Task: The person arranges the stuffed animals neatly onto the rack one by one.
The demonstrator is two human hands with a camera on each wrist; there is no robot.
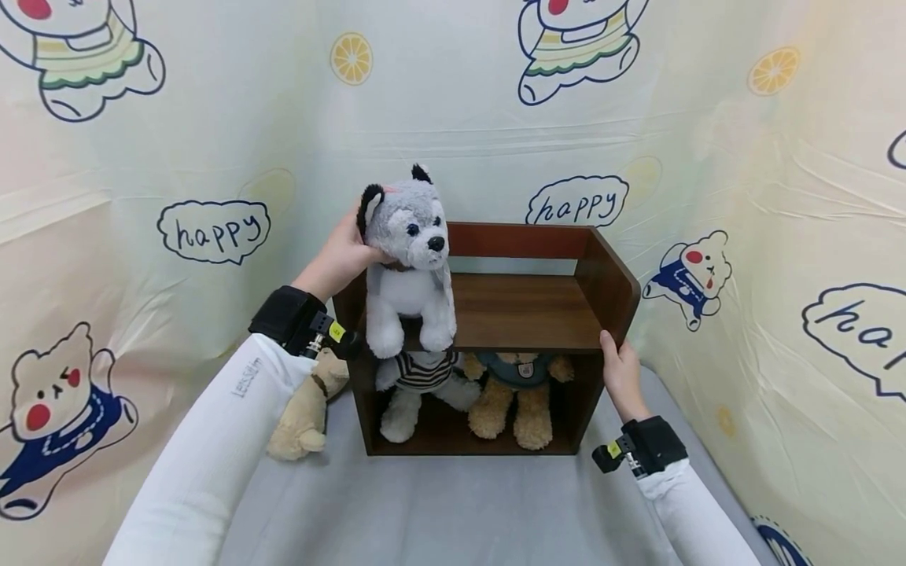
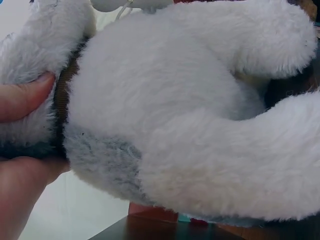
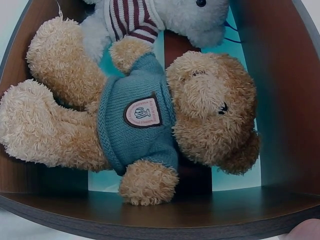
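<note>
My left hand [image 1: 351, 250] grips a grey and white plush husky [image 1: 410, 291] by the neck, thumb in front by its brown collar [image 2: 65, 95]. The husky is upright at the left end of the upper shelf [image 1: 524, 310], its front legs overlapping the shelf's front edge. On the right, my right hand [image 1: 623, 376] holds the side panel of the dark wooden rack [image 1: 614, 291], thumb at the front edge. Below, in the lower compartment, sit a teddy bear [image 3: 137, 115] in a blue-green sweater and a grey plush toy [image 1: 425, 385] in a striped shirt, their heads hidden in the head view.
A beige plush dog [image 1: 304, 413] sits on the grey surface [image 1: 425, 511], left of the rack and partly behind my left forearm. A printed curtain [image 1: 439, 118] hangs close behind and along both sides. A blue-patterned item [image 1: 778, 542] shows at the lower right corner.
</note>
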